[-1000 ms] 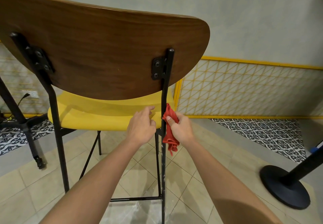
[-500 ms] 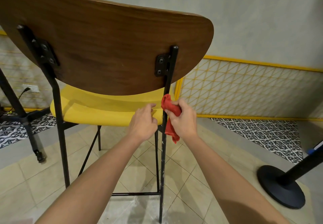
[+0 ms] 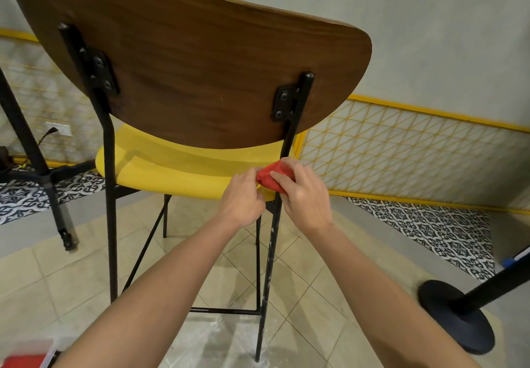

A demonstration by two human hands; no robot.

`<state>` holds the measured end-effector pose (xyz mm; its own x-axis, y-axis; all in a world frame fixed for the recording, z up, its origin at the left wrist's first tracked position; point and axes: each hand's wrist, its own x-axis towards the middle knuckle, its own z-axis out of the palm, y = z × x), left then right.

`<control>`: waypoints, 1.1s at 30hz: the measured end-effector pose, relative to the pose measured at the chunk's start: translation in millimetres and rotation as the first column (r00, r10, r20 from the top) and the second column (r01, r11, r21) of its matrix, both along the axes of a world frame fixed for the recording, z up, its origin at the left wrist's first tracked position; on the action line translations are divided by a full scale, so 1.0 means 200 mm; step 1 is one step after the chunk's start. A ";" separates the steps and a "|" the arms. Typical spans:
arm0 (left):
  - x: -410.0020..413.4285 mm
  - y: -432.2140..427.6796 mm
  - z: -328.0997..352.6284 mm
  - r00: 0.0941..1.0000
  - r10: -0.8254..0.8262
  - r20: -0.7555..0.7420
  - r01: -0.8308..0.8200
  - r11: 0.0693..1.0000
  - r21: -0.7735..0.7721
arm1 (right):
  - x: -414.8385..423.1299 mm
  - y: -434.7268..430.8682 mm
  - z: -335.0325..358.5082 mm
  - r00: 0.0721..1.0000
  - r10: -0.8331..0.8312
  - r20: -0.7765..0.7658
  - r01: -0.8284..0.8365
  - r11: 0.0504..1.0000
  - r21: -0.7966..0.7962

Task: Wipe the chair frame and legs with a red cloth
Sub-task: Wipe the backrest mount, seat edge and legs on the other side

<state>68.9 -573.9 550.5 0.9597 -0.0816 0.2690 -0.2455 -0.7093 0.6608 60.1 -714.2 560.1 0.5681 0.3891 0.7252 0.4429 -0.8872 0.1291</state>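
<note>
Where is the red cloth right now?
In the head view, near the centre: the right hand grips the red cloth against the chair's right-hand black post, at the yellow seat's back edge, beside the left hand.

Red cloth, yellow seat, brown wood backrest, blk frame, blk/wht patterned floor tiles.
</note>
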 end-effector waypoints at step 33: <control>-0.03 0.01 0.01 1.000 -0.013 -0.020 0.014 0.998 0.061 | 0.00 -0.02 0.05 0.990 -0.057 -0.129 0.094 0.949 0.302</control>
<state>63.8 -571.9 552.0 0.9635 -0.1105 0.2440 -0.2428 -0.7450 0.6213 60.0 -717.2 570.9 0.6750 0.1116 0.7294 0.3691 -0.9070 -0.2027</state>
